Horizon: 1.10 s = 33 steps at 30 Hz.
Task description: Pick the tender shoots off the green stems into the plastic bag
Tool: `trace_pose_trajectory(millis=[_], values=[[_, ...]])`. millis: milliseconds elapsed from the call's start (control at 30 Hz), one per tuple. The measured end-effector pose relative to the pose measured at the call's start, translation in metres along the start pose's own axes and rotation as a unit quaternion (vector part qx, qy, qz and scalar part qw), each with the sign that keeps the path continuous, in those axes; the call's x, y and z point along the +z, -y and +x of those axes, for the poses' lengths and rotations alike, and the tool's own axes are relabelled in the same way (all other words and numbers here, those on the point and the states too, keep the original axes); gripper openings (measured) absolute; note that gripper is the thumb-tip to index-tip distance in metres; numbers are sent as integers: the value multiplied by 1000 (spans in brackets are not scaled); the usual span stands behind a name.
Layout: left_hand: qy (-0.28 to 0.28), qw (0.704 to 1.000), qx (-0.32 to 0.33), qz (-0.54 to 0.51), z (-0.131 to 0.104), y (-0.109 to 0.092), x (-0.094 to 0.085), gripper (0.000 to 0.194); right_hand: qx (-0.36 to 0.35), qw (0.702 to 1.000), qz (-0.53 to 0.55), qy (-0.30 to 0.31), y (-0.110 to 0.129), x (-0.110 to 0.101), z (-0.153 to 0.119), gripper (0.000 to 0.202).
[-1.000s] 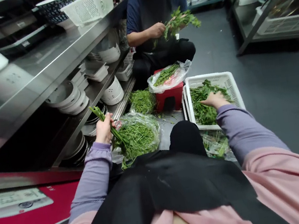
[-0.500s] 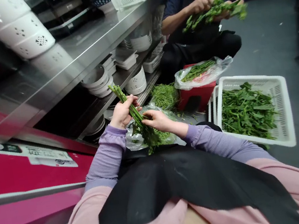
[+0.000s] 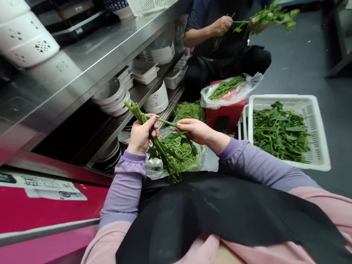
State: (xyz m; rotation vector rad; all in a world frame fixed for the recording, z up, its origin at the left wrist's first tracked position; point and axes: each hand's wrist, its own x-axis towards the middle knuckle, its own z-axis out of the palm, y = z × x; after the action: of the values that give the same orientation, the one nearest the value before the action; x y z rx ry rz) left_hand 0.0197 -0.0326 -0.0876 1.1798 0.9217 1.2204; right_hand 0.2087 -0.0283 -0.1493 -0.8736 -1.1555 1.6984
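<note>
My left hand [image 3: 144,133] is closed round a bunch of leafy green stems [image 3: 165,158], cut ends up and leaves hanging down towards my apron. With finger and thumb, my right hand [image 3: 198,131] pinches a single green stem [image 3: 167,122], which slants across from the bunch. Below both hands lies a clear plastic bag [image 3: 210,158] with thin green trimmings [image 3: 182,149] in it. To my right a white plastic basket [image 3: 315,126] holds a heap of leafy greens [image 3: 279,135].
A co-worker [image 3: 222,27] squats ahead, holding leafy stems [image 3: 274,16] in both hands. Another bag of stems [image 3: 226,88] rests on a red box [image 3: 227,116]. On my left, a steel shelf unit [image 3: 94,69] carries white bowls [image 3: 111,95], beside a pink-red panel [image 3: 37,191].
My right hand has moved right, away from the bunch, drawing one stem out sideways. My left hand keeps its hold. The co-worker's hands have moved apart. The view has shifted slightly.
</note>
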Motion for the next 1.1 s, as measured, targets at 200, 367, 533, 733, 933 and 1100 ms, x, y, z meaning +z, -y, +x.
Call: trace_pose_trajectory(millis=[200, 367, 533, 733, 933, 1100], values=[[63, 998, -11, 13, -2, -11, -10, 21, 36, 990, -60, 119, 21, -9, -6, 28], [50, 998, 11, 34, -5, -11, -6, 20, -97, 959, -266, 35, 36, -4, -9, 13], [-2, 997, 67, 42, -13, -13, 10, 17, -130, 970, -167, -122, 20, 2, 5, 14], [-107, 986, 128, -3, -15, -51, -9, 12, 15, 969, -76, -235, -16, -58, 19, 10], [-170, 981, 69, -54, -2, -62, -22, 5, -27, 922, -382, -55, -37, -72, 18, 35], [-194, 978, 34, -72, 5, -51, -21, 5, -43, 980, -125, 148, -27, -29, 1, 45]])
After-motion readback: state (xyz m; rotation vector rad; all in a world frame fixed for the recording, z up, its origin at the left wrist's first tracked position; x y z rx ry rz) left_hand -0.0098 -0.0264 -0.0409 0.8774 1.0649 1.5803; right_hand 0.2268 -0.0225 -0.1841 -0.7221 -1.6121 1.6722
